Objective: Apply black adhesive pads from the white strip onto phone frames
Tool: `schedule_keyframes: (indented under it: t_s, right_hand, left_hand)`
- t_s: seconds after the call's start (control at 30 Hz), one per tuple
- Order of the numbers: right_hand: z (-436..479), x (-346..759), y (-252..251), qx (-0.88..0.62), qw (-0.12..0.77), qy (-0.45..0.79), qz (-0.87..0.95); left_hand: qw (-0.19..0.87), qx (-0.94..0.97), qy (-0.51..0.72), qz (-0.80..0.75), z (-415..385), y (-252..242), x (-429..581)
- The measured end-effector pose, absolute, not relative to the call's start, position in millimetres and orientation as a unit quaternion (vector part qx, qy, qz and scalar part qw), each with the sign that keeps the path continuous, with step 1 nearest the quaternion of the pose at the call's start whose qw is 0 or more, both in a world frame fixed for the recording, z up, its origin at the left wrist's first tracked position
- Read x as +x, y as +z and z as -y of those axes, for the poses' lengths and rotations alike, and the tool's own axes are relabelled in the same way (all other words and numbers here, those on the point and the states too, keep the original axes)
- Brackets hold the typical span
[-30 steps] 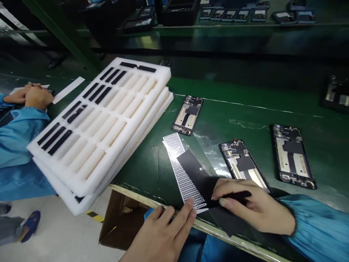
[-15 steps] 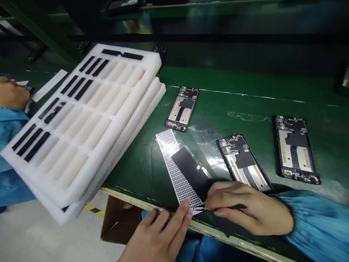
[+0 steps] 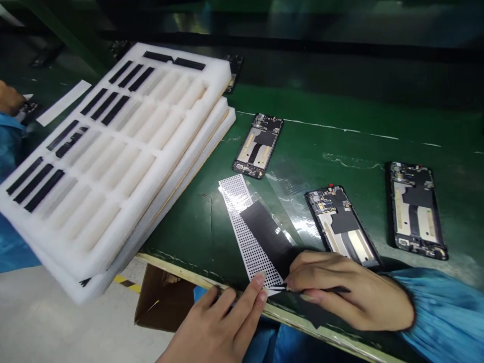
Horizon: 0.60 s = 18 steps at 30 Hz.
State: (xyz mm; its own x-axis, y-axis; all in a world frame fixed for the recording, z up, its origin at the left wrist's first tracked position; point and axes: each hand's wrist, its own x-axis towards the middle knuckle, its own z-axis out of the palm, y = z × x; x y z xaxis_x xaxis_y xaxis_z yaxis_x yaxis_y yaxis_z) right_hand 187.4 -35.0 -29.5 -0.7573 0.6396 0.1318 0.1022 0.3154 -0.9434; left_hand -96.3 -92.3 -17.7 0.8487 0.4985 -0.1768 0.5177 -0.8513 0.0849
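A white perforated sheet [image 3: 244,232] lies on the green bench with a black film strip [image 3: 266,234] on top of it. My left hand [image 3: 223,322] rests at the bench's front edge, fingers stretched out, one fingertip pressing the sheet's near corner. My right hand [image 3: 348,292] is closed in a pinch on thin black tweezers [image 3: 328,290], whose tip touches the near end of the black strip. An open phone frame [image 3: 342,227] lies just beyond my right hand.
A stack of white foam trays [image 3: 124,161] with black strips in several slots overhangs the bench's left edge. Two more phone frames [image 3: 259,146] [image 3: 416,209] lie on the bench. A cardboard box [image 3: 159,302] sits below. Another person's hand [image 3: 9,98] is at far left.
My right hand has drawn the tweezers left to the sheet's near corner, meeting my left fingertip. The view has tilted down and shifted slightly.
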Motion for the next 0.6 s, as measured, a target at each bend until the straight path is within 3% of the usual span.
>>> schedule_keyframes:
  t_s: [0.27,0.4,0.6]
  right_hand:
    - [37.5,178.5,-11.6,-0.297,0.165,0.534,0.774]
    - [32.3,181.5,-16.3,-0.289,0.181,0.547,0.765]
    - [54.9,174.8,-19.6,-0.179,0.263,0.322,0.892]
  left_hand:
    - [0.084,0.956,-0.052,-0.277,95.6,-19.4,-94.7]
    - [0.118,0.954,-0.078,-0.266,88.6,-13.7,-94.2]
    - [0.165,0.945,0.035,-0.280,89.2,-29.8,-107.0]
